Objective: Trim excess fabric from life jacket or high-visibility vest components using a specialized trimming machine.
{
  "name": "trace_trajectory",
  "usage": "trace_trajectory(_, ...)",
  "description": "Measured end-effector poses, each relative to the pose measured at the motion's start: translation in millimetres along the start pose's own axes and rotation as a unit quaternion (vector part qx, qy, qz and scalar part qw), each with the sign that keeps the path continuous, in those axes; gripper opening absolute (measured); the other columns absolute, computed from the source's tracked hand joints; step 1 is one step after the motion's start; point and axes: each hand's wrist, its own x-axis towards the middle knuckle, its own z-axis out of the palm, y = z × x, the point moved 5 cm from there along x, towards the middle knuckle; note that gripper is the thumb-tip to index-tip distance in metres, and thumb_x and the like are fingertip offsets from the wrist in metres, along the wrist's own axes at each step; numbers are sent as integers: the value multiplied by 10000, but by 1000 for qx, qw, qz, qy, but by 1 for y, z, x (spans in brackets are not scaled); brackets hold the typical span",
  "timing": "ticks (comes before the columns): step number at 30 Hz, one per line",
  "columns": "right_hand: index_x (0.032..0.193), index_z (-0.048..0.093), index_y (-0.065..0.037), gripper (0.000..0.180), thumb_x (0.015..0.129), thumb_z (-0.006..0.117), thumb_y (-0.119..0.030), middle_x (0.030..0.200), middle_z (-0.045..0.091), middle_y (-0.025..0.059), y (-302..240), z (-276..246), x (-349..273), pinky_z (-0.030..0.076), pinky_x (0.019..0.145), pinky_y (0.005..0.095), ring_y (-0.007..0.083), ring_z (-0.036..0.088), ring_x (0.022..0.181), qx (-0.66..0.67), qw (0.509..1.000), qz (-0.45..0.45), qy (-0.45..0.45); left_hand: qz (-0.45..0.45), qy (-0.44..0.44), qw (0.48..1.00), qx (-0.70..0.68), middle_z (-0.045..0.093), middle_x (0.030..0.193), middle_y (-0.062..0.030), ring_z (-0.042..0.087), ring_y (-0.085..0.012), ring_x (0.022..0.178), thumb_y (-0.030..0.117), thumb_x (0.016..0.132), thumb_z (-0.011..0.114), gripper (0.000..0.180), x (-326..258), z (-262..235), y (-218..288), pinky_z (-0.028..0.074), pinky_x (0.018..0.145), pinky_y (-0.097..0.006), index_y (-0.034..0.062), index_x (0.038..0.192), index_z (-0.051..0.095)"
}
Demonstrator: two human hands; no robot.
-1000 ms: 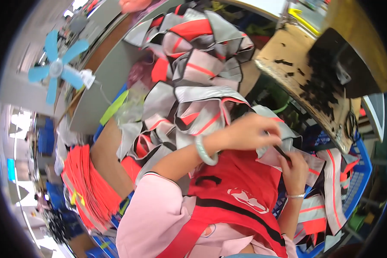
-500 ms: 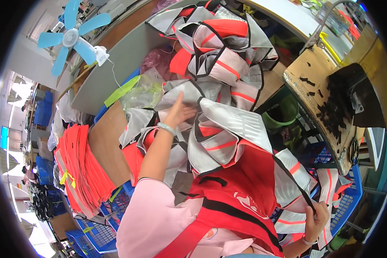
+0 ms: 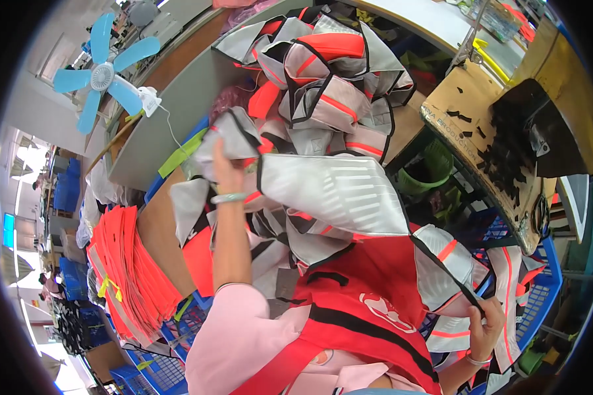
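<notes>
A brown worktable (image 3: 157, 230) carries heaped grey-and-orange vest pieces (image 3: 323, 85).

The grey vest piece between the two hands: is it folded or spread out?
Spread out. The grey vest piece stretches from the left hand, raised at the pile, to the right hand low by the blue crate.

A garment workshop: heaped reflective vests (image 3: 323, 85), stacked orange pieces (image 3: 122, 263), blue crates (image 3: 540, 296).
</notes>
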Motion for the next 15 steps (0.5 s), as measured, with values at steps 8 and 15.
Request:
trace_trajectory(8,822,592,21,90,763,657,1,679,458,65,15,-30,8,313,552,281,165,433,603,6,995,-61,73,243,-195,946,91,592,1192,-49,566,-182,1106,243,911,604,361,-125,179,192,455,954,-340,45,1211,564)
trace_trajectory(15,809,609,12,108,760,673,-60,653,494,64,12,-99,-41,328,569,317,195,457,625,-5,985,-55,165,285,-328,881,187,532,1277,-109,555,-247,1120,271,945,533,449,-145,262,183,469,960,-356,43,1328,483)
